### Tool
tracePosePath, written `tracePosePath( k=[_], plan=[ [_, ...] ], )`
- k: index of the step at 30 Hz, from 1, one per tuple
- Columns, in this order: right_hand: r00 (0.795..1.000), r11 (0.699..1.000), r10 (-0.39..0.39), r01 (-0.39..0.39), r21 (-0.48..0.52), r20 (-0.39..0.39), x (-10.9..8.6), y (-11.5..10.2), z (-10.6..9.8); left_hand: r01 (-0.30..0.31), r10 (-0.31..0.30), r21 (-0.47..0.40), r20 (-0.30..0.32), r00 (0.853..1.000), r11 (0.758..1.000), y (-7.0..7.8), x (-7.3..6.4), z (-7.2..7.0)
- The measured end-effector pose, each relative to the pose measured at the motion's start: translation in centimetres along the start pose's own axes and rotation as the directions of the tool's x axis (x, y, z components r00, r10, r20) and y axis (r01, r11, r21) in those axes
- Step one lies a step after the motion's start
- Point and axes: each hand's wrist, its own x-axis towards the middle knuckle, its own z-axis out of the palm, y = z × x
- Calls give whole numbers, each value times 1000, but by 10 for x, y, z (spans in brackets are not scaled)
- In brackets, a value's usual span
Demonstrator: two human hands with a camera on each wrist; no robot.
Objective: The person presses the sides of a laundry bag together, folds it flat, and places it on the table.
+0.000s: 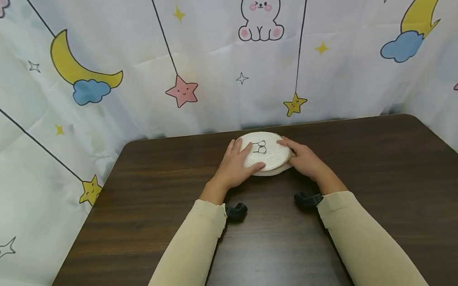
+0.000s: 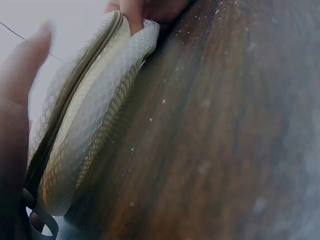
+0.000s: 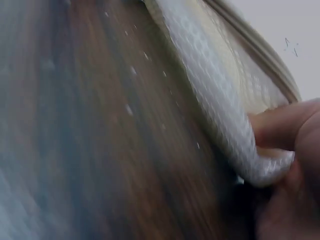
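Note:
A round white mesh laundry bag (image 1: 271, 154) with a small bra drawing on its top lies at the table's far edge. Its zipper (image 2: 67, 102) runs round the side, and the front gapes between top and lower panel (image 3: 215, 90). Spread across the top's left part is my left hand (image 1: 236, 164), fingers and thumb fairly straight. My right hand (image 1: 305, 158) pinches the lower rim on the right, its thumb (image 3: 282, 125) inside the gap and fingers underneath. A ribbon-like loop (image 2: 46, 222) hangs by the zipper's left end.
The dark wooden table (image 1: 157, 213) has rounded far corners. Right behind it hangs a white curtain (image 1: 225, 102) printed with moons, stars and a rabbit. Black wrist devices (image 1: 236, 212) protrude from both cuffs just above the tabletop.

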Motion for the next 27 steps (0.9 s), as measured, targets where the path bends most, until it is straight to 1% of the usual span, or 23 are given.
tracePosePath(
  k=[3,7,9,11,14,16,19,22,24,27],
  plan=[
    [1000,994,7,-10,109,27,-1,0,-5,-9,9,-17,8,1000,1000,1,0,-4],
    [999,968,24,-33,249,40,-3,-2,-8,-27,27,-4,-7,1000,1000,1,0,-6],
    [999,957,22,-32,288,38,-5,-4,-10,-28,28,-1,-21,999,1000,0,1,-5],
    [1000,951,13,-21,307,28,-7,-5,-10,-24,24,2,-42,999,1000,-1,1,-4],
    [1000,951,15,-15,309,2,-7,-5,-9,-20,20,2,-92,996,1000,-1,2,-3],
    [999,955,24,-16,295,-23,-6,-6,-7,-20,19,-8,-137,990,1000,-1,2,-3],
    [998,973,31,-17,230,-58,-4,-6,-2,-30,23,-30,-218,976,999,0,2,-3],
    [997,992,19,-9,128,-76,-2,-5,3,-51,33,-58,-283,959,997,1,1,-2],
    [997,997,7,-1,82,-78,-1,-4,5,-66,40,-75,-304,952,995,1,0,-2],
    [997,998,-5,10,64,-79,-1,-3,5,-78,45,-101,-297,954,992,1,-1,-1]
  ],
)
